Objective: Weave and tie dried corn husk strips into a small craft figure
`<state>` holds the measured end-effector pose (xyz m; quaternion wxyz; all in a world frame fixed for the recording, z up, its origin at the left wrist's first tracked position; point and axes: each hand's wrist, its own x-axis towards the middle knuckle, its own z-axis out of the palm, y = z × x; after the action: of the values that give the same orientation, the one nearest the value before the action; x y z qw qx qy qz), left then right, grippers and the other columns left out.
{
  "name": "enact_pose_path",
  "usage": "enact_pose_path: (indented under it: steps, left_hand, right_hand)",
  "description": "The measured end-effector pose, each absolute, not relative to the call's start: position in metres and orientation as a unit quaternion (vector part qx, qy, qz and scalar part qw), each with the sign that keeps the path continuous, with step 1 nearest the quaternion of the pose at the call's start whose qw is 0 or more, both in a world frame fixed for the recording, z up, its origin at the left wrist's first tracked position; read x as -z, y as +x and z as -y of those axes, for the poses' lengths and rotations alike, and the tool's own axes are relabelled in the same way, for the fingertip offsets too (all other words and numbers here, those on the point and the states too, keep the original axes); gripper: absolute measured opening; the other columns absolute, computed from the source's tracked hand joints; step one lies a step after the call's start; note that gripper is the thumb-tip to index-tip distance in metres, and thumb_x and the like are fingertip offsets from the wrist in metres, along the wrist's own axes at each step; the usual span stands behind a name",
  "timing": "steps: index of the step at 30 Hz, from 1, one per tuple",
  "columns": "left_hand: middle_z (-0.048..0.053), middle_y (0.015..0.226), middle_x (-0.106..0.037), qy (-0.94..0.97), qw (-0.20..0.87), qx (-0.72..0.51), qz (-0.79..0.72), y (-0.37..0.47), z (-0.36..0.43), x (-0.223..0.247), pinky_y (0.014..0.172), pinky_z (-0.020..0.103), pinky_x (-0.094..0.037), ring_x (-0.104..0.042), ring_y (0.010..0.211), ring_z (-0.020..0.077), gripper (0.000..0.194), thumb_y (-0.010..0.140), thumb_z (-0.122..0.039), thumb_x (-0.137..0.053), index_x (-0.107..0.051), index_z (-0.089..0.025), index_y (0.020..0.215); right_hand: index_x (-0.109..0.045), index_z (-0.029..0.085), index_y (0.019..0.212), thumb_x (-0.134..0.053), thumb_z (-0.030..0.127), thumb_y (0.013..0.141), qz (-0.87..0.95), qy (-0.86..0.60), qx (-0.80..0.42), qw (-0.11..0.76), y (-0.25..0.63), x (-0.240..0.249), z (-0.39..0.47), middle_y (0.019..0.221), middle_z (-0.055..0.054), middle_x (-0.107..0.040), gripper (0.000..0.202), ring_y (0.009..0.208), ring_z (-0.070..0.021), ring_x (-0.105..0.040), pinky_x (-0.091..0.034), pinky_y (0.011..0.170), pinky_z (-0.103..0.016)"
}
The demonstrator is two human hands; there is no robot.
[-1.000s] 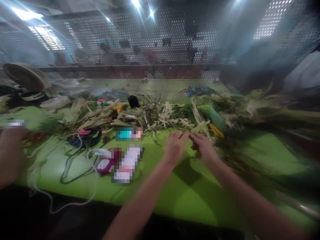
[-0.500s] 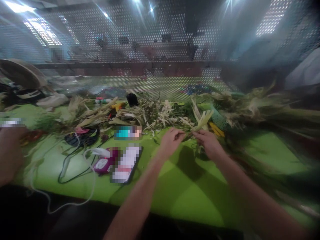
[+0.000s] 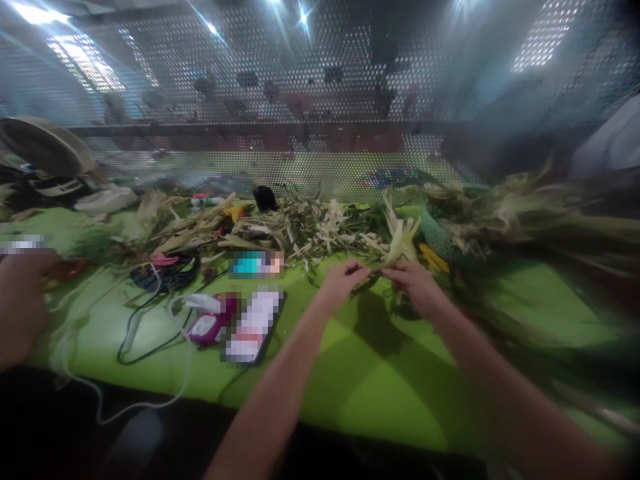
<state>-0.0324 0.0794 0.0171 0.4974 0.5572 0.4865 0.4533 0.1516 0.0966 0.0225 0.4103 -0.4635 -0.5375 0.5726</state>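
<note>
My left hand (image 3: 341, 285) pinches the left end of a thin brownish strip, its fingers drawn together. Close on its right, my right hand (image 3: 414, 283) is closed on the base of a pale corn husk (image 3: 403, 239), whose leaves fan upward and away from me. Between the two hands runs the strip, which looks like twisted husk; blur keeps me from telling exactly how it joins the leaves. Both hands hover just above the green tabletop (image 3: 370, 393), casting a shadow on it.
Dried husks and stalks (image 3: 320, 227) lie heaped along the back, before a perforated metal screen (image 3: 300, 100). Left are a phone (image 3: 255, 327), a magenta device (image 3: 207, 328) and loose cables (image 3: 187, 373). A green basket (image 3: 435, 233) stands right. Another person's hand (image 3: 23, 300) shows far left.
My left hand has shifted slightly right and its fingers have closed up more. The husk leaves have tipped a little left. The other person's hand has barely moved.
</note>
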Motion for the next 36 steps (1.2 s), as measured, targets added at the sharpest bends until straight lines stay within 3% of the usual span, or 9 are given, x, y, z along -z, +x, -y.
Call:
enact_pose_path:
  steps: [7, 15, 23, 31, 36]
  left_hand:
    - [0.006, 0.095, -0.067, 0.522, 0.557, -0.5, -0.41, -0.021, -0.072, -0.023, 0.069, 0.023, -0.044, -0.051, 0.073, 0.0103, 0.027, 0.078, -0.041, -0.065, -0.056, -0.017, 0.072]
    - [0.005, 0.08, -0.066, 0.492, 0.559, -0.514, -0.426, -0.024, -0.081, -0.011, 0.069, 0.024, -0.044, -0.054, 0.071, 0.011, 0.024, 0.083, -0.04, -0.062, -0.056, -0.017, 0.079]
    - [0.004, 0.076, -0.066, 0.573, 0.488, -0.445, -0.485, -0.033, -0.087, -0.006, 0.067, 0.023, -0.045, -0.056, 0.071, 0.0118, 0.027, 0.084, -0.042, -0.061, -0.064, -0.015, 0.078]
    - [0.004, 0.081, -0.07, 0.643, 0.466, -0.384, -0.471, -0.037, -0.085, -0.004, 0.076, 0.028, -0.048, -0.061, 0.076, 0.0148, 0.019, 0.076, -0.031, -0.067, -0.068, -0.015, 0.083]
    - [0.003, 0.078, -0.068, 0.678, 0.432, -0.342, -0.487, -0.034, -0.086, 0.0, 0.073, 0.028, -0.046, -0.059, 0.073, 0.0151, 0.016, 0.072, -0.028, -0.07, -0.069, -0.015, 0.08]
  right_hand:
    - [-0.054, 0.02, 0.052, -0.081, 0.059, 0.056, 0.559, -0.461, -0.565, 0.394, 0.146, -0.018, -0.095, 0.051, 0.005, -0.038, 0.048, 0.05, -0.0086, -0.031, -0.026, 0.047, -0.025]
    - [-0.06, 0.018, 0.064, -0.074, 0.058, 0.068, 0.627, -0.464, -0.519, 0.351, 0.15, -0.012, -0.099, 0.058, 0.004, -0.048, 0.042, 0.054, -0.0096, -0.036, -0.028, 0.052, -0.025]
    - [-0.071, 0.018, 0.073, -0.069, 0.035, 0.07, 0.72, -0.453, -0.416, 0.322, 0.162, -0.011, -0.106, 0.068, -0.001, -0.066, 0.018, 0.068, -0.0166, -0.054, -0.04, 0.063, -0.028]
    - [-0.064, 0.018, 0.064, -0.077, 0.048, 0.065, 0.672, -0.484, -0.452, 0.332, 0.161, -0.032, -0.099, 0.058, 0.001, -0.055, 0.033, 0.056, -0.012, -0.044, -0.033, 0.054, -0.027]
    - [-0.066, 0.018, 0.067, -0.075, 0.05, 0.07, 0.675, -0.457, -0.46, 0.352, 0.156, -0.031, -0.093, 0.059, 0.001, -0.056, 0.033, 0.055, -0.0124, -0.045, -0.035, 0.055, -0.027]
